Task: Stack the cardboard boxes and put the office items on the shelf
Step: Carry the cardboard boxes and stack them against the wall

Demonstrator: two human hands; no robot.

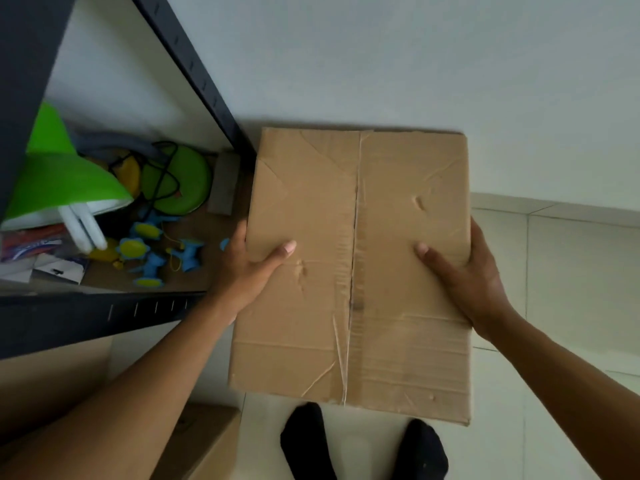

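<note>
Beside shelf post (204, 81), cardboard box (353, 268), left hand (247, 268), right hand (467, 271) gripping side edges

The fingers of the left hand (246, 268) and the right hand (474, 271) were hidden behind the sides of the taped brown cardboard box (353, 265) — only the thumbs showed on top. The box concealed whatever lay beneath it. A second brown cardboard box (207, 441) was cut off by the bottom edge. The green desk lamp (59, 178) was partly hidden behind the black metal shelf frame (20, 98). The small blue-and-yellow plastic items (152, 251) were too blurred to identify.
</note>
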